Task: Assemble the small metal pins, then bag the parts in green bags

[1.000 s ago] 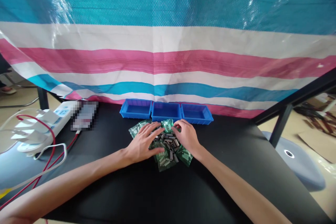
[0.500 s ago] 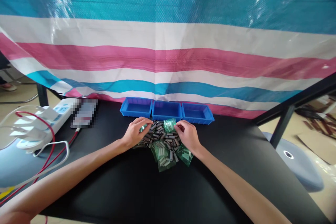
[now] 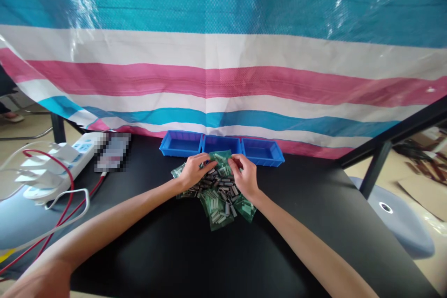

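A small green plastic bag [image 3: 220, 162] with small pieces in it is stretched between my hands, just in front of the middle blue bin. My left hand [image 3: 195, 171] pinches its left edge between thumb and fingers, while my right hand [image 3: 245, 176] pinches the right edge. Below them spreads a pile of small dark metallic cylinder-like pieces [image 3: 227, 191]. More green bags lie around the pile: a filled one [image 3: 217, 216] at the front, another [image 3: 246, 208] at the right and one [image 3: 178, 170] partly hidden behind my left hand.
Three blue bins stand side by side at the back of the black table [image 3: 167, 247]: left [image 3: 181, 150], middle [image 3: 223, 143] and right [image 3: 263, 153]. To the left are a white power strip [image 3: 80, 146], a blurred-out device [image 3: 113, 151] and red and white cables. A striped sheet [image 3: 206, 79] hangs behind.
My left hand has moved right to the green bag near the middle bin. That bag now sits slightly higher and is held at both edges. A bag at the left has come into view.
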{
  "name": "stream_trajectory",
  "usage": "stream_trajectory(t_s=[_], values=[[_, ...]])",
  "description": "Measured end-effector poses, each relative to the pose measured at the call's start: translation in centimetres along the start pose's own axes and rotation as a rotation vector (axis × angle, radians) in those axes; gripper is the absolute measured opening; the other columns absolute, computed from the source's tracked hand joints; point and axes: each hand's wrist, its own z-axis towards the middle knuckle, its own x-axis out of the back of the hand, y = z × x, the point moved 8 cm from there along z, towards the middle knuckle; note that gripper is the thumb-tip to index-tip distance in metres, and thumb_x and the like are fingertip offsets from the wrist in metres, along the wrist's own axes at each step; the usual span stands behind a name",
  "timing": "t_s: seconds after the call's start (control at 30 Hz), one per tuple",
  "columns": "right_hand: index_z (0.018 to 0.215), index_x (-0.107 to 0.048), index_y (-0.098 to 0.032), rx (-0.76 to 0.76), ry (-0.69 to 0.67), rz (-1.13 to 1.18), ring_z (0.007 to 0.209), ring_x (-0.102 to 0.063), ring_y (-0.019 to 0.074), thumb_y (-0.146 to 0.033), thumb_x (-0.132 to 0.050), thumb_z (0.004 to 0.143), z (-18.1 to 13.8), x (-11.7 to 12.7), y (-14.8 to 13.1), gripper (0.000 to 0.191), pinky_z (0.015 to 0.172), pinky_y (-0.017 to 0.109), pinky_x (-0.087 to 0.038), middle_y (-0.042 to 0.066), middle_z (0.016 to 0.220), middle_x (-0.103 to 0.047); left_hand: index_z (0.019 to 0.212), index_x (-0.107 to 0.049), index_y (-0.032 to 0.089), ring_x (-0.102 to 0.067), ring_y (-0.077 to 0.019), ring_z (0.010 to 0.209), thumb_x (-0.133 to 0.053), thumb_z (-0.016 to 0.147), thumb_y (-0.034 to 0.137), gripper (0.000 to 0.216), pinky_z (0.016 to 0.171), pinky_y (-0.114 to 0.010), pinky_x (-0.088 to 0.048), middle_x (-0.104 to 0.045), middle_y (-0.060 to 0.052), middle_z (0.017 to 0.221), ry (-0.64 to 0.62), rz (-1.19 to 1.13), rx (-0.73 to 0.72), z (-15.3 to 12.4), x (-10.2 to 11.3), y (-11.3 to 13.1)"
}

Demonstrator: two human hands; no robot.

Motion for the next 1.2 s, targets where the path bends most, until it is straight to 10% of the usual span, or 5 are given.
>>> stream_trajectory(t_s=[1.2], values=[[0.084,-0.059,-0.019,0.129,-0.016,-0.104,0.070,-0.059,0.0159,-0.033,-0.048,0.093,-1.1,-1.3,0.3,0.020,0.069,0.028,-0.049,0.004,0.077,-0.061,0.067,-0.053,0.016,-0.050,-0.0101,0.055,-0.050,0.090,0.041,0.034,0.056,-0.021,-0.037,-0.057,0.002,0.059,-0.030,-0.033,0.064,-0.6,-1.1,-1.6]])
